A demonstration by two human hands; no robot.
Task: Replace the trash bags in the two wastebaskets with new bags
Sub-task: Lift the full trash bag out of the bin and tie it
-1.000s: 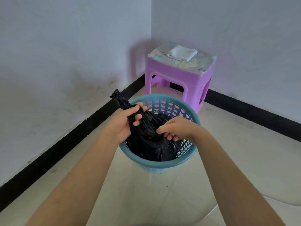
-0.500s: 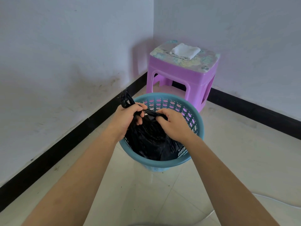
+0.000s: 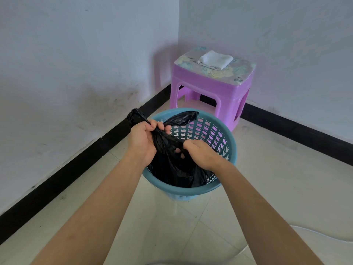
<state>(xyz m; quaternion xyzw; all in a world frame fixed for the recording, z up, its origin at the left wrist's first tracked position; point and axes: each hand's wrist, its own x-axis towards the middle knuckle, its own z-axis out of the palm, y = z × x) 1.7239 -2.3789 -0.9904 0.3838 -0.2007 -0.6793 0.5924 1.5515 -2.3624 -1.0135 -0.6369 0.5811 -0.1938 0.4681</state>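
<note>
The black trash bag (image 3: 172,169) sits inside the blue lattice wastebasket (image 3: 191,191) on the tiled floor. Its thin, glossy plastic is crumpled and gathered up into a twisted neck, with two loose ends sticking out, one past the left hand and one arching over the basket's far side. The left hand (image 3: 142,142) grips that neck with its fingers (image 3: 159,125) curled tight round it, and the right hand (image 3: 200,153) pinches the bunched plastic just below; behind, in the corner, a purple stool (image 3: 225,96) carries a folded white cloth (image 3: 214,59).
</note>
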